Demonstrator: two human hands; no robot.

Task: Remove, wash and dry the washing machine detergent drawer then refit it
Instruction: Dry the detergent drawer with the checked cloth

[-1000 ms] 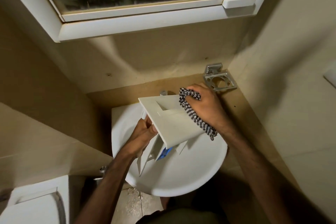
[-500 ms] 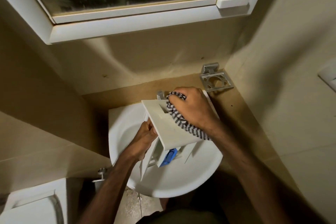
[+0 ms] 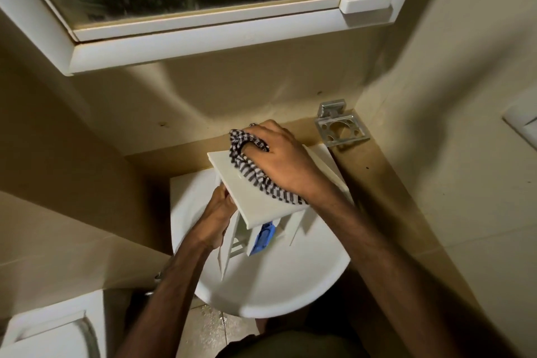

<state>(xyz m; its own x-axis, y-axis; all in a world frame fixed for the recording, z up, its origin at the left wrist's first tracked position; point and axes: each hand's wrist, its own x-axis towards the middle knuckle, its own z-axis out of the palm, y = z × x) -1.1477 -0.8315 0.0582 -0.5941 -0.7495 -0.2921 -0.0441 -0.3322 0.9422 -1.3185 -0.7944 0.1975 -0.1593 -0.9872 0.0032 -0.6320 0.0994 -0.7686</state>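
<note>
The white detergent drawer (image 3: pixel 255 200) is held above the round white basin (image 3: pixel 279 285), its flat front panel facing up and its compartments pointing down. A blue insert (image 3: pixel 263 238) shows below the panel. My left hand (image 3: pixel 216 221) grips the drawer's left side from underneath. My right hand (image 3: pixel 279 160) holds a black-and-white checked cloth (image 3: pixel 250 174) bunched under its fingers and presses it onto the far part of the front panel.
A white-framed mirror cabinet (image 3: pixel 209 35) hangs above the basin. A metal toothbrush holder (image 3: pixel 341 129) is fixed to the wall at the right. A white toilet cistern (image 3: pixel 49 328) sits at the lower left. Tiled walls close in on both sides.
My right hand has slid the cloth leftward across the front panel, from its right edge over the handle recess to the far left part. The left hand keeps its grip.
</note>
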